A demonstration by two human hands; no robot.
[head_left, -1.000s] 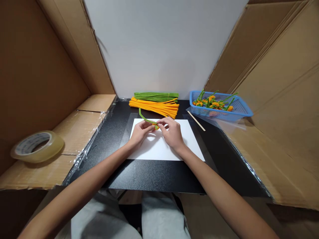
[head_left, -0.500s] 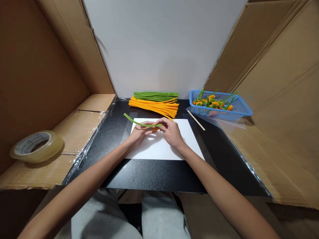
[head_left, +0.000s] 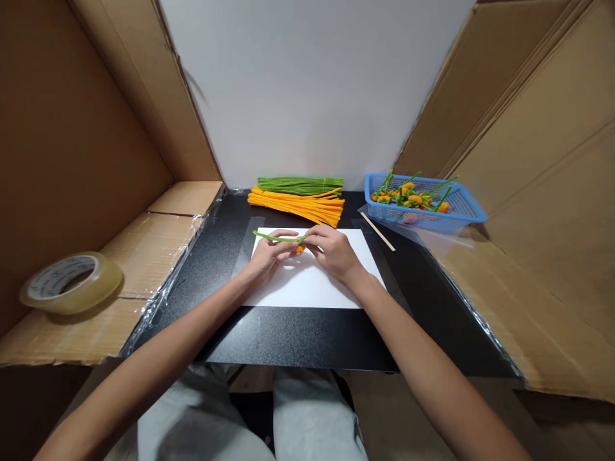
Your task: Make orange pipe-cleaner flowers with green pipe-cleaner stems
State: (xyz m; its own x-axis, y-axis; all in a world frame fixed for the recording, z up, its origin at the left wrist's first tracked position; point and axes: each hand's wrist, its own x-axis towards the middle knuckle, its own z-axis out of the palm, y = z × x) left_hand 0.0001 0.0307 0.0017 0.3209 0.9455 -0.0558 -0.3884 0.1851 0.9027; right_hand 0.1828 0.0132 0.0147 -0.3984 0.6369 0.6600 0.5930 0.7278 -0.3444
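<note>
Above the white paper (head_left: pixel 307 288), my left hand (head_left: pixel 267 257) pinches a small orange pipe-cleaner coil (head_left: pixel 300 249) with a green pipe cleaner (head_left: pixel 271 237) on it. The long green end reaches out leftward over my left fingers. From the other side my right hand (head_left: pixel 334 253) has its fingertips closed on the short green end beside the coil. Fingers partly hide the coil and the spot where the green joins it. Behind the paper lie a bundle of orange pipe cleaners (head_left: pixel 298 203) and a bundle of green pipe cleaners (head_left: pixel 300 186).
A blue basket (head_left: pixel 461 208) at the back right holds several orange pieces with green stems. A thin wooden stick (head_left: pixel 377 231) lies in front of it. On the left cardboard ledge rests a roll of clear tape (head_left: pixel 103 282). Cardboard walls (head_left: pixel 542 192) flank the black table (head_left: pixel 288 339).
The long green end has swung lower and its tip has come rightward, nearer my left fingers. My right hand has turned slightly, its fingertips now at the short green end.
</note>
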